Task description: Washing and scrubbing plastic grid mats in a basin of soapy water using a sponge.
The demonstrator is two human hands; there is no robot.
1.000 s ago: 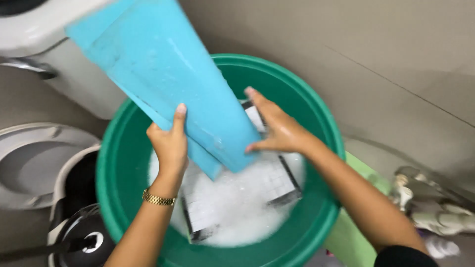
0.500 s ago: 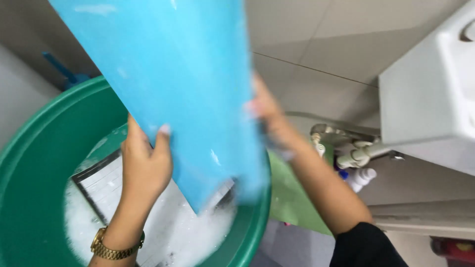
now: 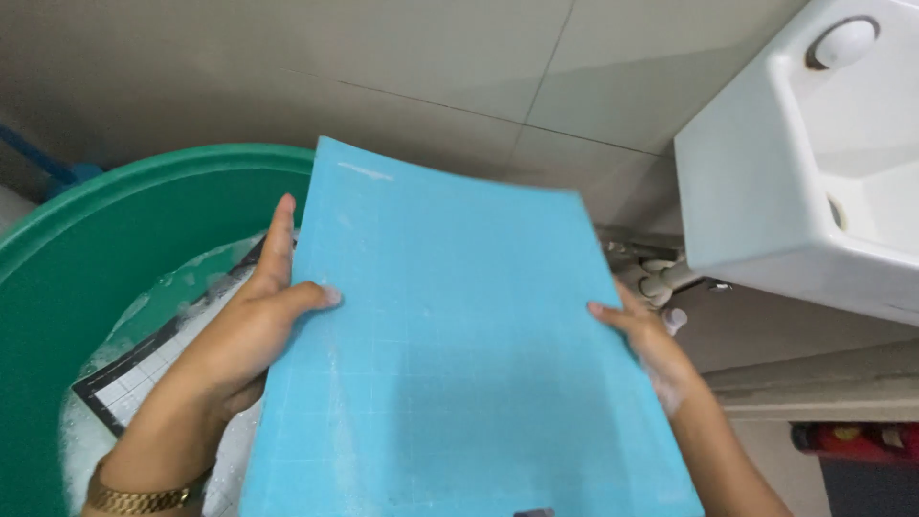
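A large light-blue flexible mat (image 3: pixel 459 354) with a faint grid fills the middle of the head view, held flat and facing me. My left hand (image 3: pixel 254 330) grips its left edge, thumb on the front, and a gold watch sits on that wrist. On the right edge my right hand (image 3: pixel 646 340), wet with suds, holds it with the thumb over the front. Under the mat to the left is a green plastic basin (image 3: pixel 105 230) of foamy water, with a white gridded mat with a black border (image 3: pixel 134 373) lying in it.
A white ceramic sink (image 3: pixel 795 172) juts out at the upper right, with white drain pipes (image 3: pixel 651 278) below it. Beige tiled wall lies behind. A blue object (image 3: pixel 48 168) shows at the far left, and red items (image 3: pixel 852 445) sit at the lower right.
The blue mat has been lifted out of the basin and turned from steeply tilted to flat toward me. My view swung right, bringing the sink in. Both hands kept their hold.
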